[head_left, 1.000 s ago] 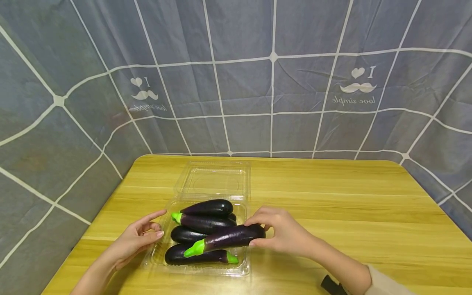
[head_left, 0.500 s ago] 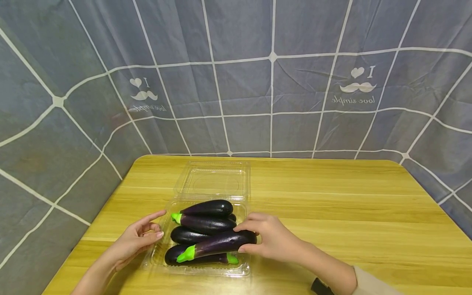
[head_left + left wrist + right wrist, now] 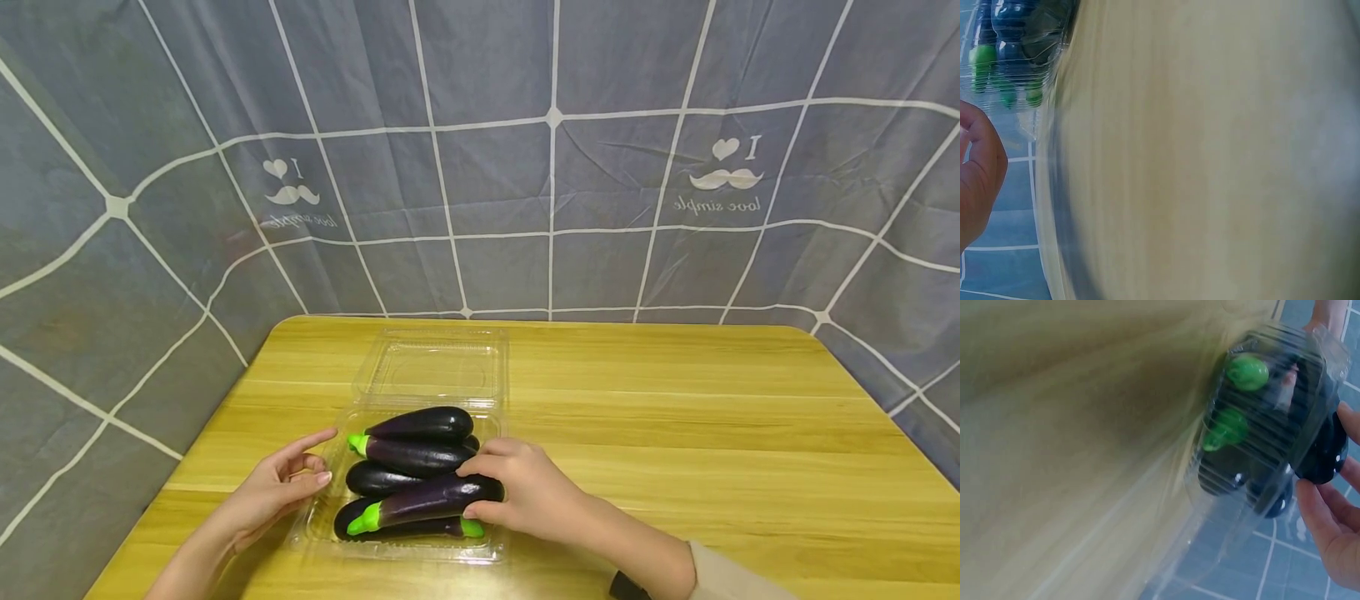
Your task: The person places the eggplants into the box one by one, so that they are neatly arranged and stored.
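Note:
My right hand (image 3: 536, 492) pinches the round end of a dark purple eggplant (image 3: 427, 502) between thumb and fingers; its green stem end points left. This eggplant lies slanted over another eggplant (image 3: 348, 517) at the near side of the clear plastic container (image 3: 405, 552). Several more eggplants (image 3: 423, 456) are piled behind it. At the container's left wall, my left hand (image 3: 270, 492) has its index finger extended and its thumb near the rim; whether it touches is hard to tell. In the right wrist view, the held eggplant (image 3: 1325, 453) shows above the container wall.
The container's hinged clear lid (image 3: 435, 367) lies folded back behind it. Wooden table (image 3: 675, 400) extends to the right. A grey checked cloth (image 3: 495, 183) hangs along the back and sides. Part of a black object (image 3: 626, 586) shows under my right forearm.
My right hand has moved left and slightly down with the eggplant, bringing it further over the container and onto the near eggplant. The left hand has stayed in place.

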### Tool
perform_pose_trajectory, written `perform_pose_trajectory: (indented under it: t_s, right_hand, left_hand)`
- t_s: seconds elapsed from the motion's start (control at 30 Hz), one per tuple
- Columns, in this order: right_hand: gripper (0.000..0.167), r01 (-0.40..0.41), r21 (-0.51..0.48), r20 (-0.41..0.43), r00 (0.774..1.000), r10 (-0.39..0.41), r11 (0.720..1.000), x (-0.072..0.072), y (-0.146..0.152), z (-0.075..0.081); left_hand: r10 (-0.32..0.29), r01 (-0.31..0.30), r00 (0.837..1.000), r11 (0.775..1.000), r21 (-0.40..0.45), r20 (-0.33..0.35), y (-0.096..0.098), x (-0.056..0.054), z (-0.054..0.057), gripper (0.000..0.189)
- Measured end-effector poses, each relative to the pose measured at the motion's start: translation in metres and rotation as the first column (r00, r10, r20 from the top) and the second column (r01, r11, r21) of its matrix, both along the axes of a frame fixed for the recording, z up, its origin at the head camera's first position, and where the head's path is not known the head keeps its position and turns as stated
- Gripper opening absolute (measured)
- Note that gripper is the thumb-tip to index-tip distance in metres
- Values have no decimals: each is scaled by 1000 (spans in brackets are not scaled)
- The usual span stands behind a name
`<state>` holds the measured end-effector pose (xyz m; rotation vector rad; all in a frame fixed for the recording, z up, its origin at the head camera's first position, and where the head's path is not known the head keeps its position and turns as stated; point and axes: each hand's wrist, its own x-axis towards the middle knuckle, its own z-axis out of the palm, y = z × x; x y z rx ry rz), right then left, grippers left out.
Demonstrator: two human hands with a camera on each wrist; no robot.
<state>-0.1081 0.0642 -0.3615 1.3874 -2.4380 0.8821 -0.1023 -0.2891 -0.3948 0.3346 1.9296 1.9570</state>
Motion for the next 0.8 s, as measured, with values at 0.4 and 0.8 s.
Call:
perform_pose_trajectory:
  t_s: [0.4, 0.8]
  right_hand:
    - [34, 27, -3, 28, 999, -27, 1000, 5, -9, -9]
    - [34, 37, -5, 21, 999, -36, 999, 10, -17, -17]
  left_hand:
    - [5, -5, 1000, 1000, 14, 10, 0, 0, 0, 50]
    - [15, -15, 1000, 1000, -12, 10, 0, 0, 0, 49]
